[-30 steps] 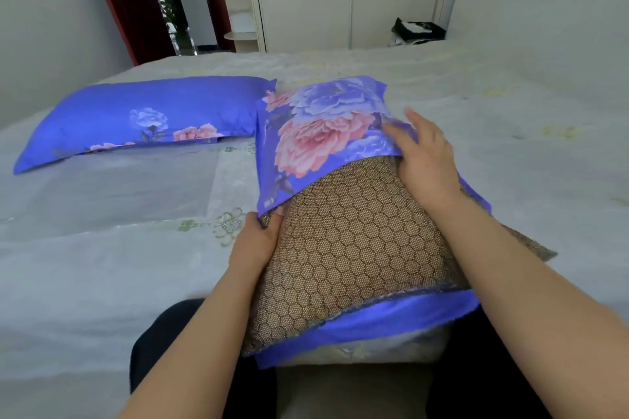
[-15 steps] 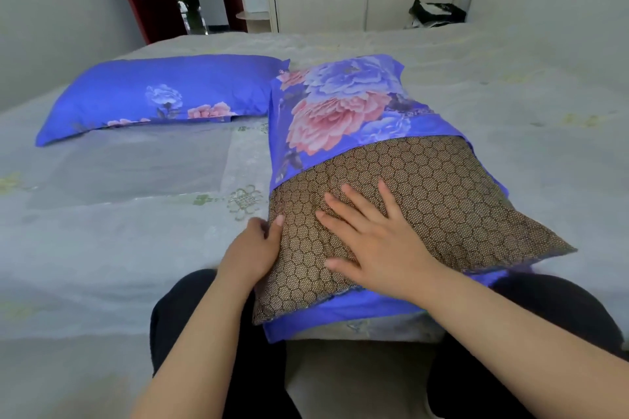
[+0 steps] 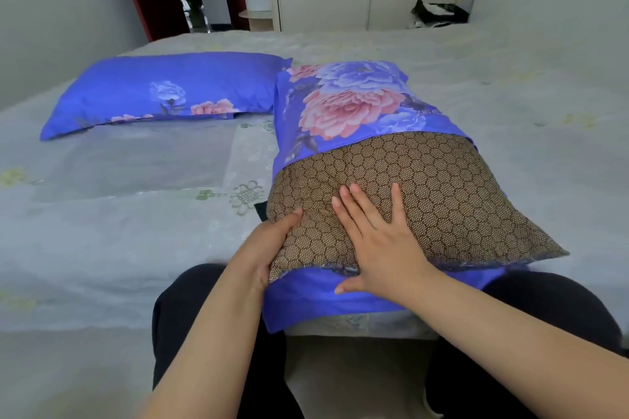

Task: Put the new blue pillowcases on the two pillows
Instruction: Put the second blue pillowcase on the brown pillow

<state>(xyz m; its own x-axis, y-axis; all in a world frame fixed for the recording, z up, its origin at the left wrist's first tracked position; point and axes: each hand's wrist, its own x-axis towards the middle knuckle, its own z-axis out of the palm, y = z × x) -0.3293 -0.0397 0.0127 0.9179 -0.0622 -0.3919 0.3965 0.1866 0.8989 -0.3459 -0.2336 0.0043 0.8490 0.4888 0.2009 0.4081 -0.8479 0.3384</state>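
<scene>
No readable writing shows anywhere. Nearest, the left hand (image 3: 269, 241) grips the near left corner of the brown honeycomb-patterned pillow (image 3: 425, 201), thumb on top and fingers curled under the edge. Just right of it, the right hand (image 3: 377, 241) lies flat on the pillow, fingers straight and spread, thumb on the blue flap below. The blue floral pillowcase (image 3: 343, 105) covers only the pillow's far half. Farther left on the bed (image 3: 102, 231) lies the second pillow (image 3: 163, 92), fully cased in blue.
</scene>
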